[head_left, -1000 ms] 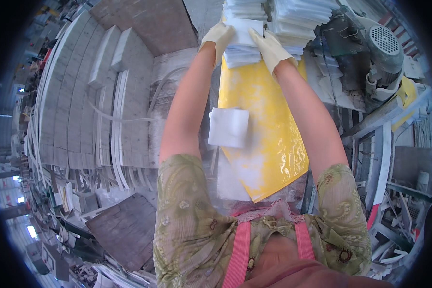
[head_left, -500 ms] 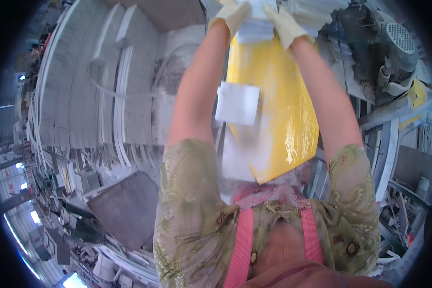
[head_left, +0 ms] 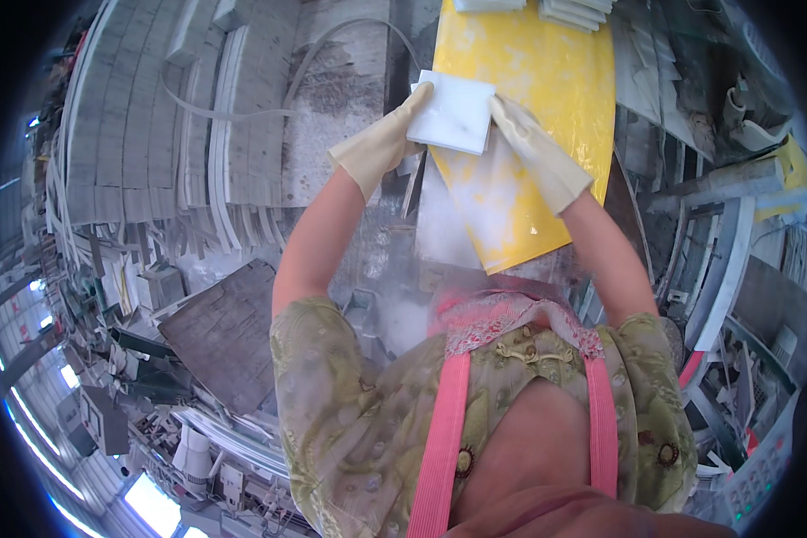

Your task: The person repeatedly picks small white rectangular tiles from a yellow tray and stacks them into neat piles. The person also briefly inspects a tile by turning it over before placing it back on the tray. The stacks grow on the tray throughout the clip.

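A white square tile (head_left: 453, 112) with faint grey marks lies between my two gloved hands, over the left edge of a yellow sheet (head_left: 533, 211). My left hand (head_left: 377, 143), in a cream rubber glove, grips the tile's left side with the thumb along its top edge; the other fingers are hidden beneath. My right hand (head_left: 540, 152), gloved likewise, is closed against the tile's right edge, fingertips at its upper corner. At the far end of the yellow sheet stand two stacks of similar white tiles, one on the left (head_left: 489, 4) and one on the right (head_left: 576, 13).
Long grey stone slabs (head_left: 121, 125) fill the left side, with a thin hose (head_left: 233, 115) looping across. A dark flat board (head_left: 224, 336) lies lower left. Metal framework (head_left: 722, 269) and machine parts stand on the right. White dust coats the surfaces.
Both hands have drawn back from the far tile stacks to the nearer single tile, and now hold it by its sides. The view has shifted, so the stacks sit higher in the picture.
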### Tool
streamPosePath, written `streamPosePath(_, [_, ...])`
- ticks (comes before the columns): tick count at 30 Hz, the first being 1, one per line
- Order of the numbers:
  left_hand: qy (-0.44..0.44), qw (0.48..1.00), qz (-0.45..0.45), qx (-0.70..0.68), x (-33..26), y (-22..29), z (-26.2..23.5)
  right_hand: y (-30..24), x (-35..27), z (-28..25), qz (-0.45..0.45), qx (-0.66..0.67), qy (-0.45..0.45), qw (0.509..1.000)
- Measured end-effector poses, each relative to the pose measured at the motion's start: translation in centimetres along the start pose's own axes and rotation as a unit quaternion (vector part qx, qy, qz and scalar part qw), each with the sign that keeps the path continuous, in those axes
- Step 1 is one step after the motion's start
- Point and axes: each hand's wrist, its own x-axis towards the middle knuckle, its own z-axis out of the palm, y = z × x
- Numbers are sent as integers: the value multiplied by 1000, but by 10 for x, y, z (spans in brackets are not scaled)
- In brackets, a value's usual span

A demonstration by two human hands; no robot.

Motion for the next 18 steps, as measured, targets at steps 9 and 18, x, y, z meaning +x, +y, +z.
streamPosePath(9, [20,995,-15,92,-29,14,20,-35,-10,30,11,55,18,998])
streamPosePath(18, [146,983,92,60,-49,7,36,-31,-9,47,-21,167,48,985])
